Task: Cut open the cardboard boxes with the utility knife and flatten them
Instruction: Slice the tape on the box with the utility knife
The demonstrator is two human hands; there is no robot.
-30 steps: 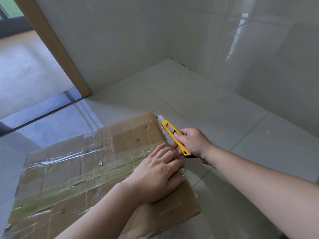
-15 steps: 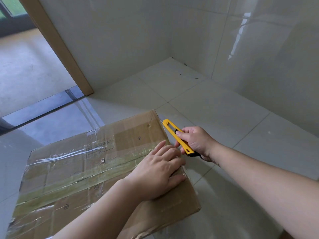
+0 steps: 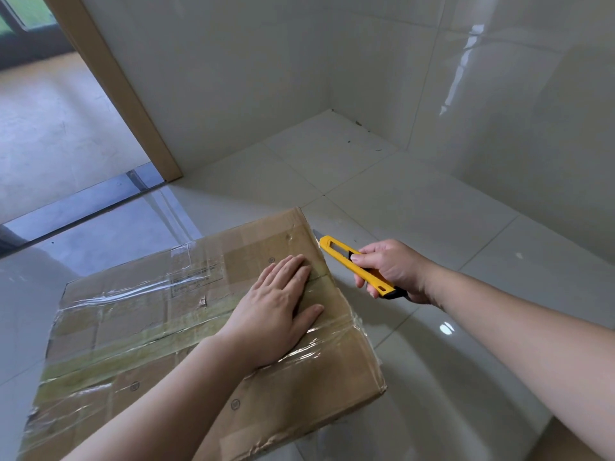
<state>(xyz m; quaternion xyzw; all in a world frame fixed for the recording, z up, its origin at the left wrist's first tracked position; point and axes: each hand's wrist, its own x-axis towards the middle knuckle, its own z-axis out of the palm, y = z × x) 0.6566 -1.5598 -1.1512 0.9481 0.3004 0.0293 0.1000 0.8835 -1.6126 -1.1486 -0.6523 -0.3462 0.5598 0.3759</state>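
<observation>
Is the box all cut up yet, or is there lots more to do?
Not yet. The cardboard box already lies low on the tiled floor, but the tape strips across its top look uncut. Right now the left hand presses flat on the box, while the right hand grips the yellow utility knife, its tip beside the box's far right edge. Slitting the tape and flattening the box fully are still left.

surface: glossy pale tiled floor point(image 3: 416, 201) with thin grout lines | on it: taped cardboard box point(image 3: 139, 327), lying flat near the room's corner | box top: clear and yellowish tape strips, printed label
</observation>
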